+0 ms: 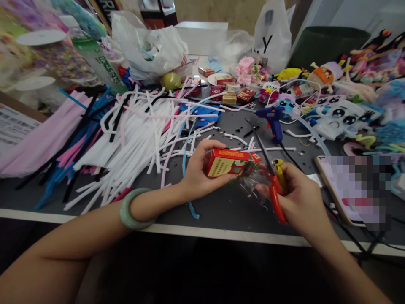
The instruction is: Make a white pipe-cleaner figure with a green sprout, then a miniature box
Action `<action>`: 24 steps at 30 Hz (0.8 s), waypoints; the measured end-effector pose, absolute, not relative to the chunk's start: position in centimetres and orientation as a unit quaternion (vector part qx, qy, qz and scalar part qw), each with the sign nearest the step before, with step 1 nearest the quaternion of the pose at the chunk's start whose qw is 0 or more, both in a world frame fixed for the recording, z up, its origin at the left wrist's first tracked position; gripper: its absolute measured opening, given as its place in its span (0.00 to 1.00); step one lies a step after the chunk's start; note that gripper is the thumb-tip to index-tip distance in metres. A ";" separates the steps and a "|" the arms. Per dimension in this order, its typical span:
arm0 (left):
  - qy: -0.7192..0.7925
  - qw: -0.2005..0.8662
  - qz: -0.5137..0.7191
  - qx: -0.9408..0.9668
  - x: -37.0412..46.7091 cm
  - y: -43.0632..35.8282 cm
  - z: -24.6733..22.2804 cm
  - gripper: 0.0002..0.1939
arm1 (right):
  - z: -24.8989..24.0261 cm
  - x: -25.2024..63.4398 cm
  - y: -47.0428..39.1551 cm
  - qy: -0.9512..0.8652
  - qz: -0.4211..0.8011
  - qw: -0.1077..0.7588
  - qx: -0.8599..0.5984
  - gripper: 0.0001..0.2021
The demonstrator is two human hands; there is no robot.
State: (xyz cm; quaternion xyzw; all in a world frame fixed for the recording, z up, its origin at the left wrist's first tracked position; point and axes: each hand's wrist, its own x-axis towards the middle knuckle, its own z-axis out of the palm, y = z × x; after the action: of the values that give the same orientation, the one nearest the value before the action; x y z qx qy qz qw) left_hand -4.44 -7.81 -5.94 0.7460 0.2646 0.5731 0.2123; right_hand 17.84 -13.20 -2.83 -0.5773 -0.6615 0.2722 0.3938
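Wearing a pale-green bangle at 8 o'clock from a red-and-yellow box, clasped between thumb and fingers of the left hand above a dark tabletop. Gripping red-handled scissors in the right hand at the box's 4 o'clock, tips toward 11; whether also pinching the clear film beside the box, impossible to tell. Working, farther out, before white fuzzy sticks between 9 and 10 o'clock, a blue glue gun between 1 and 2, small cartons at 12 and a white plastic bag at 11.
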 end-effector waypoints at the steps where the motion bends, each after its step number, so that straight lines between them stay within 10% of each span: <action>1: 0.258 0.196 0.573 0.753 -4.4 -7.8 -5.9 0.29 | -3.0 17.7 -13.2 -0.659 0.283 0.389 -0.578 0.16; 24: 0.218 0.215 0.566 0.766 -4.4 -8.2 -6.3 0.36 | -4.9 17.1 -12.8 -0.551 0.414 0.468 -0.552 0.13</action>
State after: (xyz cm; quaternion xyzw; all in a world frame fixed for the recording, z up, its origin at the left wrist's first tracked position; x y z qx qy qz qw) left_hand -4.43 -8.17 -6.31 0.7657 0.2179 0.5655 0.2154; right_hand 17.08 -12.84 -4.86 -0.5521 -0.5515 0.4143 0.4684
